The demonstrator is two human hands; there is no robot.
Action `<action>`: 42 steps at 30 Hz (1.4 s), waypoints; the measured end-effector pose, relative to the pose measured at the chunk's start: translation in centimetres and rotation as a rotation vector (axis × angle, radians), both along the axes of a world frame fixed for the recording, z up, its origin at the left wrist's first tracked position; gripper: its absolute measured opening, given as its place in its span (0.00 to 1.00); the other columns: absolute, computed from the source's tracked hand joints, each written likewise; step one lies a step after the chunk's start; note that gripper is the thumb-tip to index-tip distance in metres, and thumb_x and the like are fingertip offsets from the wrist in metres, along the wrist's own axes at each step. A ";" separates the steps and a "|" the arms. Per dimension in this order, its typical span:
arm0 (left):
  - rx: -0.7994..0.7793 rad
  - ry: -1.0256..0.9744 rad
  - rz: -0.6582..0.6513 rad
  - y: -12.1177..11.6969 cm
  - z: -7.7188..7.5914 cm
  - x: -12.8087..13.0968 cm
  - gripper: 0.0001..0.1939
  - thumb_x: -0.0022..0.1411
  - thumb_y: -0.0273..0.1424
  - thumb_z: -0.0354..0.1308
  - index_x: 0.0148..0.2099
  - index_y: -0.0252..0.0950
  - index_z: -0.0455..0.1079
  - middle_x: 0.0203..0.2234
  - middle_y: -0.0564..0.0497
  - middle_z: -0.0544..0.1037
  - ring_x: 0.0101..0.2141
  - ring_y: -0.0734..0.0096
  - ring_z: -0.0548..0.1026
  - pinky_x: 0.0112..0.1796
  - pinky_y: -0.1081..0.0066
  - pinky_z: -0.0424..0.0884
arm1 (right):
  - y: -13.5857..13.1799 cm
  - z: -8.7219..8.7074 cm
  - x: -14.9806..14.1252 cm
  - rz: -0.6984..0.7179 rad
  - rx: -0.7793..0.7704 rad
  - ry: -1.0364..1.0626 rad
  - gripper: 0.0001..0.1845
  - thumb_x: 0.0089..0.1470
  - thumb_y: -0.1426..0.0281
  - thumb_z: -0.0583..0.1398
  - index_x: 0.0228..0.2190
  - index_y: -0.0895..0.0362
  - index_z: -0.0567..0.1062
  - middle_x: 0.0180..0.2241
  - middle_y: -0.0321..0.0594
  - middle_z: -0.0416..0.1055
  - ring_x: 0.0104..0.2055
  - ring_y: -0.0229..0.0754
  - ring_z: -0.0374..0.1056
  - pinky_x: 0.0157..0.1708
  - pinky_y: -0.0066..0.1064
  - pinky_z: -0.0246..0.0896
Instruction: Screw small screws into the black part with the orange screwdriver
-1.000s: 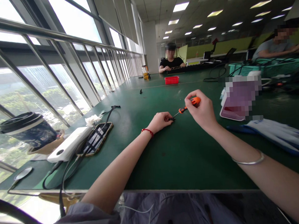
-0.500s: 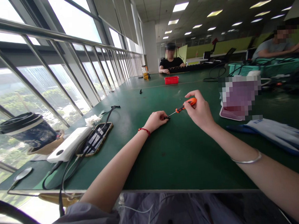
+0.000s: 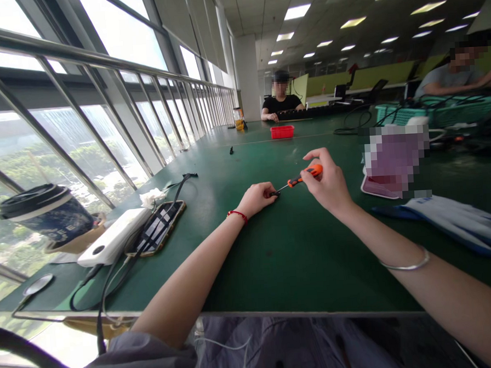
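An orange and black screwdriver (image 3: 305,175) is in the fingers of my right hand (image 3: 326,182), its metal shaft slanting down to the left. Its tip meets a small black part (image 3: 274,193) low over the green table (image 3: 274,259). My left hand (image 3: 258,198) pinches that part between thumb and fingers and rests on the tabletop. The part is mostly covered by my fingertips, so its kind is unclear.
To the left are a white power bank (image 3: 114,237), a phone (image 3: 159,229) with cables, and a lidded cup (image 3: 45,213). Gloves (image 3: 457,219) lie right. Farther off are a red box (image 3: 282,132), a small black piece (image 3: 231,150), a green basket (image 3: 435,113) and two people.
Almost nothing differs. The screwdriver's handle has shifted very slightly in my right hand, while my left hand keeps its place on the black part.
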State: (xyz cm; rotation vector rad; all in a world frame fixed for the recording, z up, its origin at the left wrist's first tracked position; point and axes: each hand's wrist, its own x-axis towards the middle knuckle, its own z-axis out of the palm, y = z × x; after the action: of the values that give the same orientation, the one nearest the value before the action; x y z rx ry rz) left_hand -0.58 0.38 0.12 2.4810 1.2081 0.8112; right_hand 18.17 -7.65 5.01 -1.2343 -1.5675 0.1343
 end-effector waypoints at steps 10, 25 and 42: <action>0.006 0.013 0.001 -0.1 0.1 0.0 0.05 0.53 0.31 0.57 0.32 0.35 0.71 0.22 0.55 0.70 0.24 0.75 0.66 0.27 0.75 0.60 | 0.0 -0.1 0.0 0.028 0.072 -0.015 0.15 0.48 0.65 0.55 0.40 0.53 0.64 0.22 0.30 0.63 0.22 0.38 0.61 0.24 0.29 0.53; 0.017 0.023 0.003 -0.2 0.1 0.1 0.06 0.53 0.31 0.58 0.33 0.35 0.72 0.23 0.54 0.72 0.25 0.75 0.67 0.27 0.75 0.61 | -0.2 -0.1 -0.2 0.038 0.065 -0.018 0.16 0.46 0.63 0.58 0.38 0.53 0.65 0.23 0.31 0.65 0.23 0.39 0.62 0.26 0.30 0.56; 0.003 0.028 0.008 -0.4 0.3 0.2 0.05 0.53 0.31 0.57 0.33 0.35 0.72 0.23 0.54 0.72 0.25 0.74 0.67 0.28 0.74 0.61 | -0.1 -0.3 -0.3 -0.017 0.044 -0.054 0.13 0.51 0.57 0.56 0.34 0.53 0.67 0.20 0.32 0.64 0.22 0.39 0.61 0.28 0.32 0.56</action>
State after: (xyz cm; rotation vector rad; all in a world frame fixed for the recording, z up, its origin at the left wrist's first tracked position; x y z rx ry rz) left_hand -0.41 -0.06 0.38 2.4997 1.2277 0.7838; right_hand 17.89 -7.75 4.75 -1.2254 -1.5980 0.0554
